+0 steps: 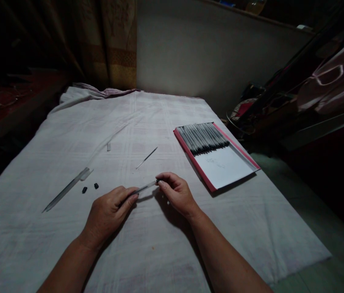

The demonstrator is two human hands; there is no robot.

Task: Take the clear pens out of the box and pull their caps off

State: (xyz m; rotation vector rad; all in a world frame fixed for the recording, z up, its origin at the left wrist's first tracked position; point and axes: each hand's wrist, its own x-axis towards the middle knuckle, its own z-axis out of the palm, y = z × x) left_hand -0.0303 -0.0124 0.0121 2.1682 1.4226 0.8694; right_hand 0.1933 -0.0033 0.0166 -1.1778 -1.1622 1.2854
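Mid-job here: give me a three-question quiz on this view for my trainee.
1. How many small black pieces lie on the cloth near the left hand?
2. True or false: the row of pens leaves part of the red-edged box bare.
3. What do the left hand and right hand hold together: (a) a spoon, (b) a clear pen, (c) scissors?

Key: 1. Two. 2. True. 3. b.

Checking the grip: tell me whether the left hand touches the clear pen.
Touching: in the head view, the left hand has its thumb and fingers closed on the clear pen.
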